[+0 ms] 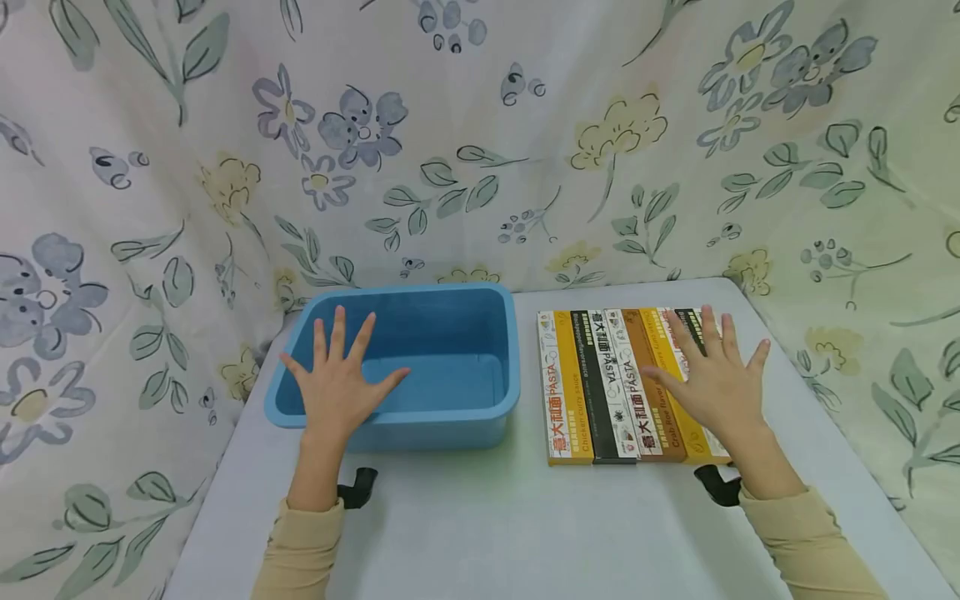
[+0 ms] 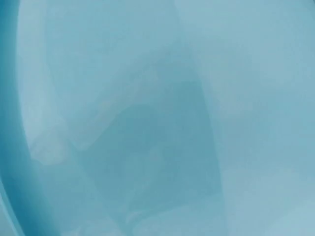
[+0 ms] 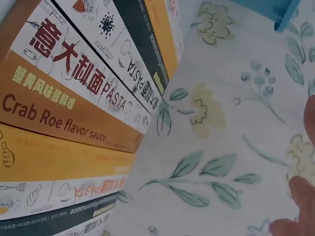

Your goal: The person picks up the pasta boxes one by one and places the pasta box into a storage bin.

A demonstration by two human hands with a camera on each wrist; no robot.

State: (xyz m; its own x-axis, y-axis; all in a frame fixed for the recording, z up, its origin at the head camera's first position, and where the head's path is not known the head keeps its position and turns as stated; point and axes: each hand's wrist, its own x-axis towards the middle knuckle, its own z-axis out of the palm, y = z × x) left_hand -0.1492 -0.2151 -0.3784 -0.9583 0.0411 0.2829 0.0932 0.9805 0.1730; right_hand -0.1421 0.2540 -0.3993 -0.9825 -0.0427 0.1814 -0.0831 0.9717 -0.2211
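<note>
My left hand (image 1: 339,390) is held over the near left part of a blue plastic bin (image 1: 442,414), fingers spread and holding nothing. Only the bin's blue inner surface (image 2: 256,123) fills the left wrist view. My right hand (image 1: 723,385) hovers with spread fingers above the right end of a row of pasta boxes (image 1: 592,383). Several boxes lie side by side, in yellow, black, brown and white. In the right wrist view, a brown box (image 3: 54,108) reads "Crab Roe flavor sauce", and a few fingertips (image 3: 302,191) show at the right edge.
All of this stands on a white table (image 1: 480,525). Behind and at the sides hangs a white floral cloth (image 1: 480,167). Dark wrist-camera mounts (image 1: 357,488) stick out beside both wrists. The bin and the boxes are separated by a narrow strip of tabletop.
</note>
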